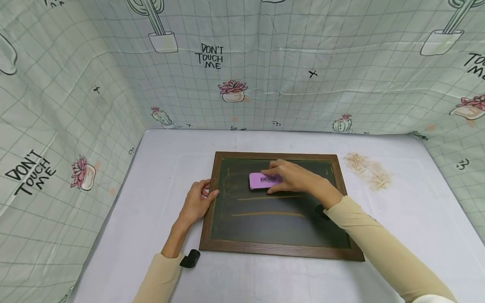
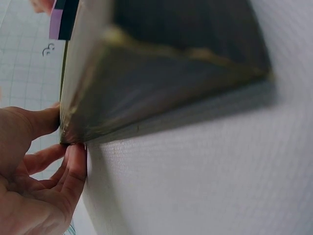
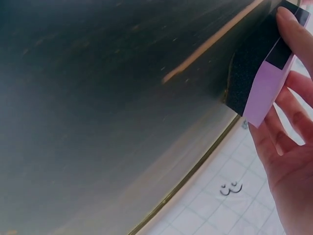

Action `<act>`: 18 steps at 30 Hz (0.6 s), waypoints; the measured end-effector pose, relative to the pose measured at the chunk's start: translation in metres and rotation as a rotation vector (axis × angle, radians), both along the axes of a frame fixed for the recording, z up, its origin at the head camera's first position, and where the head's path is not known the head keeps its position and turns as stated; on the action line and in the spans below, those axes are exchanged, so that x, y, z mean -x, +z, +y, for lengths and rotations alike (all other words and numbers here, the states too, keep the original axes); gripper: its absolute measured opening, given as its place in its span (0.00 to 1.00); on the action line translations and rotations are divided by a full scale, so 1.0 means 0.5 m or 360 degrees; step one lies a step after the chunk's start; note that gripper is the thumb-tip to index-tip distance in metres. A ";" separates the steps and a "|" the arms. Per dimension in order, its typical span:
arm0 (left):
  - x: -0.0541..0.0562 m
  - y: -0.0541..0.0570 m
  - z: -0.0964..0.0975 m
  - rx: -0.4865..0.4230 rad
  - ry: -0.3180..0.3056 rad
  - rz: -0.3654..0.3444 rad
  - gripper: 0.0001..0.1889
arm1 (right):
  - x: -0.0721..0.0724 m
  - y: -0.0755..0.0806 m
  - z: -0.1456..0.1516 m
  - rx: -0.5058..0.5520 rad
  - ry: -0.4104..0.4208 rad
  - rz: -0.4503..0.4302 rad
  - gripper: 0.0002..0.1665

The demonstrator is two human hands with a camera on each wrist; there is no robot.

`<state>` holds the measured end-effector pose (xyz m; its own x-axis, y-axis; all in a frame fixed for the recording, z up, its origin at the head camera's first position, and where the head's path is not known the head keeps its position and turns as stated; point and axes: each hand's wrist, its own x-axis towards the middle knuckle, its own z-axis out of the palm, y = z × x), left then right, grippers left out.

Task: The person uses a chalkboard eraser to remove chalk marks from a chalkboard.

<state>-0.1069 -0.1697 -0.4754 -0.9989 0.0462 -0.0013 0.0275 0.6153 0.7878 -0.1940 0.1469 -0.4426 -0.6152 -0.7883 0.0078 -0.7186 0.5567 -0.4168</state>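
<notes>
A small chalkboard [image 1: 280, 231] with a brown wooden frame lies on the white-covered table. Two orange-yellow chalk lines [image 1: 267, 214] run across its middle, and fainter smears show near its edges. My left hand [image 1: 197, 200] grips the frame's left side, with the thumb and fingers [image 2: 73, 171] pinching its edge in the left wrist view. Over the upper middle of the board, my right hand [image 1: 293, 176] holds a purple magnetic eraser [image 1: 255, 181] between thumb and fingers. Its dark felt side [image 3: 244, 73] faces the board in the right wrist view; whether it touches, I cannot tell.
Orange-brown chalk dust or stain [image 1: 367, 170] marks the tablecloth right of the board. A printed grid curtain [image 1: 273, 97] with cactus drawings encloses the back and both sides. Black wrist devices [image 1: 190, 258] sit at the sleeve cuffs.
</notes>
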 end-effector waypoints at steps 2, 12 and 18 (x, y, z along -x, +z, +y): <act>0.000 -0.001 0.000 -0.0003 -0.0003 -0.0001 0.25 | -0.001 0.001 0.009 0.0001 -0.0007 0.0006 0.38; -0.002 -0.002 -0.001 -0.0020 -0.0002 -0.0018 0.26 | -0.003 0.000 0.054 0.0044 -0.0039 0.0026 0.37; -0.003 -0.001 -0.001 -0.0029 0.0000 -0.0021 0.26 | -0.004 -0.001 0.076 0.0040 -0.0076 0.0013 0.37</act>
